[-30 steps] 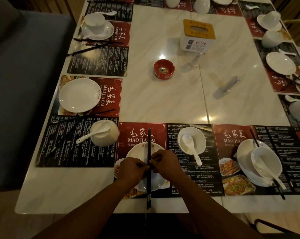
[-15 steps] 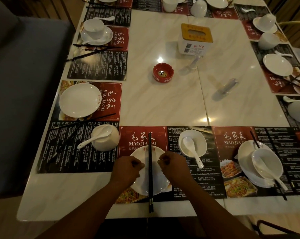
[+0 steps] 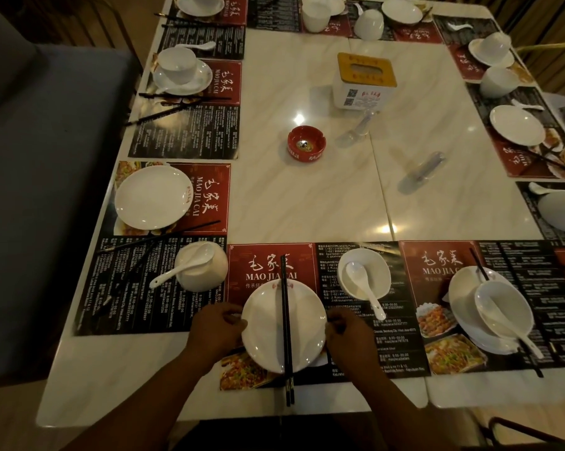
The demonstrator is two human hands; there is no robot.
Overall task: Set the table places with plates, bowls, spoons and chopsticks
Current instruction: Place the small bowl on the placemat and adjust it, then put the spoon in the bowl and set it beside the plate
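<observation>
A white plate [image 3: 261,330] lies on the red and black placemat [image 3: 268,265] at the table's near edge. A pair of black chopsticks [image 3: 285,320] rests straight across the plate's middle, tips pointing away from me. My left hand [image 3: 217,330] has curled fingers at the plate's left rim, and my right hand [image 3: 349,333] grips the right rim the same way. To the right of the plate stands a white bowl [image 3: 382,275] with a white spoon [image 3: 362,284] in it.
The place to the left has a plate [image 3: 152,196], an upturned bowl [image 3: 206,275] carrying a spoon, and loose chopsticks. On the right, a bowl with spoon [image 3: 502,307] sits on a plate. A red ashtray [image 3: 306,144] and tissue box [image 3: 365,81] stand mid-table.
Both hands have let go of the chopsticks and moved apart to the plate's left and right rims. The chopsticks stay lying across the plate.
</observation>
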